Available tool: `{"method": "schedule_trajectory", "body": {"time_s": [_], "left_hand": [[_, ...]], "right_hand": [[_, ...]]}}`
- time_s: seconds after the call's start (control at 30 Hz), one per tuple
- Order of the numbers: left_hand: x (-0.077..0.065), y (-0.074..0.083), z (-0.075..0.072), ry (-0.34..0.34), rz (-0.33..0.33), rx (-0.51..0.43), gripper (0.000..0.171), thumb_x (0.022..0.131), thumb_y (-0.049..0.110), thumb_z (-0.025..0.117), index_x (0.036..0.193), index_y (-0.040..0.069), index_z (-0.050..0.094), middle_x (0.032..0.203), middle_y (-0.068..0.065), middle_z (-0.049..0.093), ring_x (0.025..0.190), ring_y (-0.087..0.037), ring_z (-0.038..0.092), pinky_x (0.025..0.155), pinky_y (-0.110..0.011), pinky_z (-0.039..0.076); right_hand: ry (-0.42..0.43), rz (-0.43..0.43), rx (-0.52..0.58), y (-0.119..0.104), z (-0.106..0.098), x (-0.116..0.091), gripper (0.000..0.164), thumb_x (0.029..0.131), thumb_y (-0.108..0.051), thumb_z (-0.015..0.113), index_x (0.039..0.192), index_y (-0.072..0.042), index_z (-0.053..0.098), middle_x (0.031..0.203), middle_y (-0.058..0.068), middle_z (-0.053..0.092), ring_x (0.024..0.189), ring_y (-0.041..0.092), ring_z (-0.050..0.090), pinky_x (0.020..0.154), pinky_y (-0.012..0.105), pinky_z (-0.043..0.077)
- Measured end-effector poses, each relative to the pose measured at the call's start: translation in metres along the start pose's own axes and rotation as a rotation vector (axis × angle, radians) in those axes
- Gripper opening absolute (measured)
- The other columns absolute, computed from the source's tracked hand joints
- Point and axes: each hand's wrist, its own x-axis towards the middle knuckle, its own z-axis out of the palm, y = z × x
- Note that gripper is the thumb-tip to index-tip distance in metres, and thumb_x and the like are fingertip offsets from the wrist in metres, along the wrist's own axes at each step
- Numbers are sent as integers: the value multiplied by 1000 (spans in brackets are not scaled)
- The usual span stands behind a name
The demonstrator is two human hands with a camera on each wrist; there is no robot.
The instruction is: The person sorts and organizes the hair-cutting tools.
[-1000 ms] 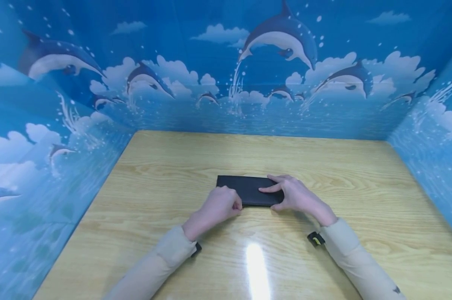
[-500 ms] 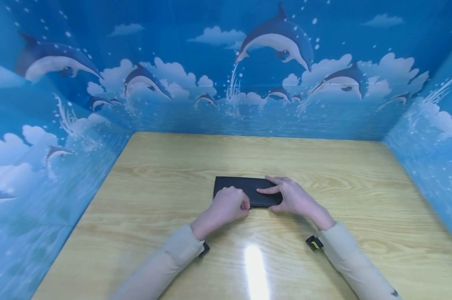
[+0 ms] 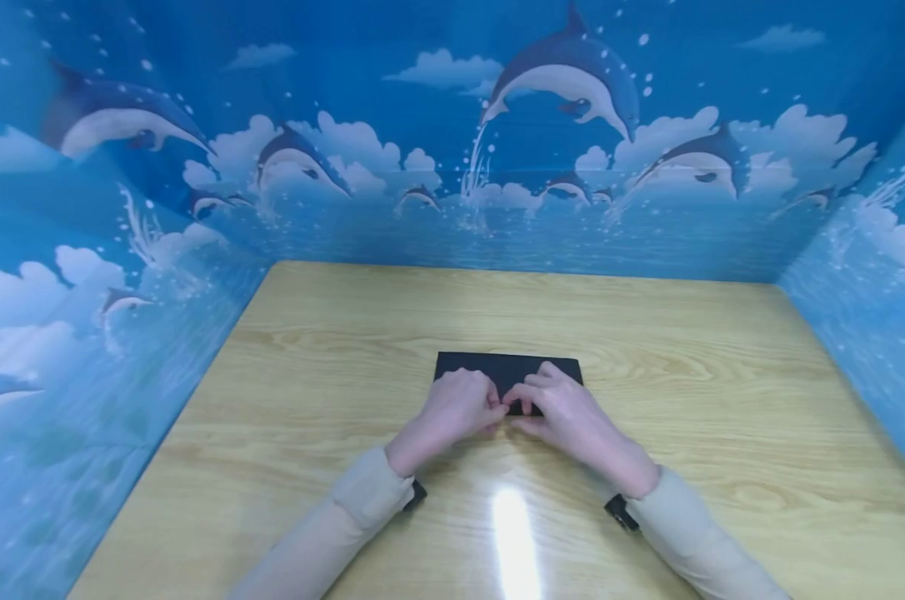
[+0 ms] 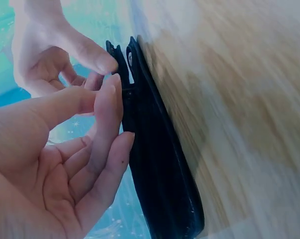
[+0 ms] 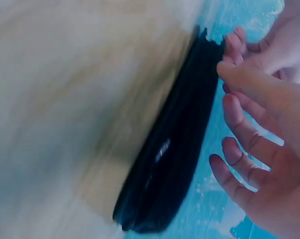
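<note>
A flat black wallet (image 3: 505,367) lies on the table, its front long edge towards me. In the left wrist view the edge of the wallet (image 4: 157,159) has a gap between two layers, with a small round stud inside. My left hand (image 3: 460,406) is at the middle of that edge, thumb and forefinger pinching a small dark piece there, perhaps a zip pull. My right hand (image 3: 565,412) meets it from the right, fingers bent; thumb and forefinger pinch the wallet's edge just beside the left fingertips. What lies between the fingertips is mostly hidden.
The wood-grain table (image 3: 332,333) extends around the wallet on all sides. Blue dolphin-print sheets (image 3: 452,217) stand at its back and both sides. A small dark device (image 3: 622,512) sits at the right wrist.
My right hand has left the wallet's right end and come left to the middle of the front edge. The left hand has slid rightwards along that edge. The wallet stays in place.
</note>
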Motion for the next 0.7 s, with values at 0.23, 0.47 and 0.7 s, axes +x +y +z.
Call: {"method": "schedule_trajectory", "body": {"time_s": [0.23,0.47,0.7], "left_hand": [[1,1,-2,-26,0,-74,20,93,28,75,76,16,78,56,10,67,43,2,53,41,-14,33],[2,-1,-5,-27,22,-95,16,91,27,78,81,14,79,57,11,66,46,2,53,44,-13,38],[6,-16,-23,-6,122,-128,10,89,19,80,93,12,76,84,3,75,71,-5,67,66,-18,54]], "right_hand": [[10,66,-35,-9,11,7,24,73,-18,91,79,-20,68,67,-14,58,66,6,39,53,17,35],[-17,99,-68,-12,14,10,22,75,-21,89,79,-18,67,63,-10,56,57,4,41,48,16,36],[-60,120,22,-15,15,12,19,77,-4,77,79,-14,61,61,-9,56,50,1,44,41,12,34]]}}
